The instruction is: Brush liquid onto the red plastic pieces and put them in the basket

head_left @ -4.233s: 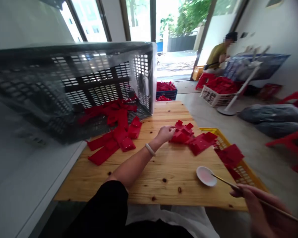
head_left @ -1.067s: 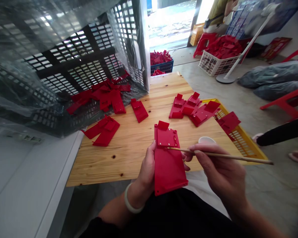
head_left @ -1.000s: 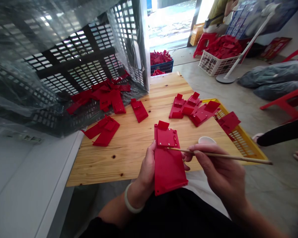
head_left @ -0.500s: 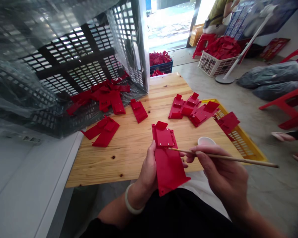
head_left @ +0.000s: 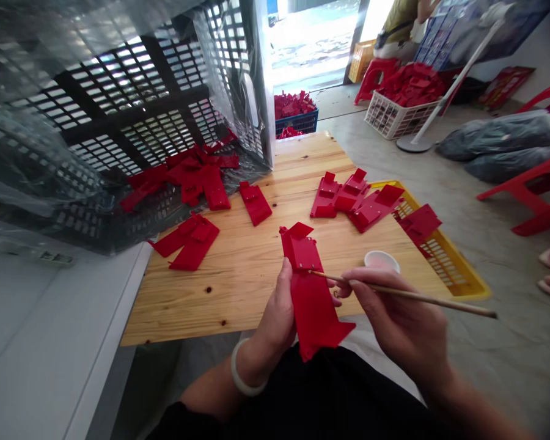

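Nothing legible in view. One small label [head_left: 55, 258] sits at the lower edge of the plastic-wrapped crate [head_left: 119, 131], its print too blurred and small to read.

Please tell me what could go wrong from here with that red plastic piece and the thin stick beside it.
The left hand holds the red plastic piece tilted, from one side, so it might twist against the tip of the thin stick in the right hand. That hand is also close to the small white dish, which could get knocked. The red part lying across the yellow crate might slide off.
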Demonstrator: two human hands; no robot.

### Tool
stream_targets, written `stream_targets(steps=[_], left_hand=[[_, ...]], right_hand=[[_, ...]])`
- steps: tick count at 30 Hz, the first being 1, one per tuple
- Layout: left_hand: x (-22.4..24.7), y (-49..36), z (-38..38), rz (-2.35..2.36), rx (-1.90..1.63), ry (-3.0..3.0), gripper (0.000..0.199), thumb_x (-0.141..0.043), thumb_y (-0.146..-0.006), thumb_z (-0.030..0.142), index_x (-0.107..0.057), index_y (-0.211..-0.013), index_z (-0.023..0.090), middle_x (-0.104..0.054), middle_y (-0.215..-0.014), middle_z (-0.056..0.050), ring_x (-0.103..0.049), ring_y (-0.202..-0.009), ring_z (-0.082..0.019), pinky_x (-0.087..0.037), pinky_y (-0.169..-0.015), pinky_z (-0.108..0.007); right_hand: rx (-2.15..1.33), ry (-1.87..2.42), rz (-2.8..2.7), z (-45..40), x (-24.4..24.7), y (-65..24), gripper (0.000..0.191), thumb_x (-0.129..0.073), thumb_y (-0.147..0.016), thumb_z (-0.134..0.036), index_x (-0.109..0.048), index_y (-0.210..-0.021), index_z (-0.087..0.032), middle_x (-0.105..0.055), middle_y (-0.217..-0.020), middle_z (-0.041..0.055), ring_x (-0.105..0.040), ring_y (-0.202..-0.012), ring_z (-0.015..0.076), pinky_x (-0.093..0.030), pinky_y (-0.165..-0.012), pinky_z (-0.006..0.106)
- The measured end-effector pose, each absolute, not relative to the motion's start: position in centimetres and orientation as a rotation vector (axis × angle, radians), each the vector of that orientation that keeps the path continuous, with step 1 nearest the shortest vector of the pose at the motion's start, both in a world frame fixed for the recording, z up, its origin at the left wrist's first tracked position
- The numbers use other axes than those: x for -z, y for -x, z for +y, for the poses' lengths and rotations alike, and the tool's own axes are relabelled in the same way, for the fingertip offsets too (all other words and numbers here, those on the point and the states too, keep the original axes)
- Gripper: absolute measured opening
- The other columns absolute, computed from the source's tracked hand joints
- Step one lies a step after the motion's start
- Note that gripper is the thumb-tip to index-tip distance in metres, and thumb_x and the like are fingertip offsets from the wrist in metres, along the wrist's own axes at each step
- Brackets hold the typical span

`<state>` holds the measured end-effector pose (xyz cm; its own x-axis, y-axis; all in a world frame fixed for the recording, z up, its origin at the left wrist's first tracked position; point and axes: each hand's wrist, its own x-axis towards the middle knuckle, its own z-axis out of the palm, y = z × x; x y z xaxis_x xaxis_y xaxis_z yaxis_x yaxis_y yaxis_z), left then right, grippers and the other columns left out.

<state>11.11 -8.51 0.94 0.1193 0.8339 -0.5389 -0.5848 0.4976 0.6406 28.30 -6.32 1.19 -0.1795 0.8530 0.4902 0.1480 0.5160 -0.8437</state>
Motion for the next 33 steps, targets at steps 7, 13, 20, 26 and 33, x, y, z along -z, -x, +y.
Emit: stream_targets(steps=[7, 13, 20, 26, 33], left_hand=[[-0.6, -11.1, -8.5, 1.018, -1.088, -0.321, 0.083, -0.050, -0.097, 0.085, -0.083, -0.101, 0.010, -0.084, -0.091, -0.018, -0.080, -0.081, -0.030, -0.062, -0.073, -0.034], [-0.9, -11.3, -8.5, 1.035, -1.123, -0.328, 0.074, -0.051, -0.101, 0.079, -0.082, -0.096, 0.012, -0.083, -0.084, -0.013, -0.080, -0.077, -0.027, -0.060, -0.071, -0.031], [-1.6, -11.4, -8.4, 1.083, -1.136, -0.281, 0.071, -0.059, -0.095, 0.081, -0.079, -0.089, 0.013, -0.080, -0.075, -0.011, -0.076, -0.068, -0.024, -0.059, -0.069, -0.031], [-1.6, -11.6, -8.1, 1.086, -1.146, -0.250, 0.067, -0.064, -0.093, 0.079, -0.078, -0.089, 0.014, -0.080, -0.075, -0.009, -0.076, -0.066, -0.024, -0.058, -0.066, -0.030], [0.3, -10.9, -5.4, 1.075, -1.043, -0.340, 0.067, -0.050, -0.102, 0.075, -0.076, -0.097, 0.013, -0.080, -0.081, -0.014, -0.077, -0.069, -0.027, -0.061, -0.065, -0.035]], right_hand=[[-0.724, 0.817, -1.787, -6.3, -1.3, -28.6, 0.029, -0.066, -0.104, -0.010, -0.072, -0.126, -0.027, -0.080, -0.104, 0.0029, -0.079, -0.087, 0.0178, -0.066, -0.081, 0.028], [-0.652, 0.804, -1.852, -6.4, -1.6, -28.7, 0.028, -0.067, -0.103, -0.009, -0.071, -0.126, -0.025, -0.080, -0.109, 0.0021, -0.079, -0.095, 0.0144, -0.062, -0.090, 0.023], [-0.551, 0.791, -1.916, -6.5, -2.2, -28.7, 0.025, -0.063, -0.103, -0.006, -0.069, -0.120, -0.022, -0.079, -0.105, 0.0031, -0.077, -0.096, 0.0140, -0.061, -0.093, 0.021], [-0.560, 0.746, -1.915, -6.1, -1.9, -28.8, 0.025, -0.063, -0.102, -0.005, -0.069, -0.120, -0.021, -0.079, -0.108, 0.0049, -0.077, -0.098, 0.0146, -0.061, -0.095, 0.022], [-0.541, 0.820, -1.738, -5.7, -0.6, -30.4, 0.027, -0.061, -0.104, -0.008, -0.071, -0.124, -0.023, -0.078, -0.103, 0.0021, -0.077, -0.095, 0.0148, -0.061, -0.091, 0.023]])
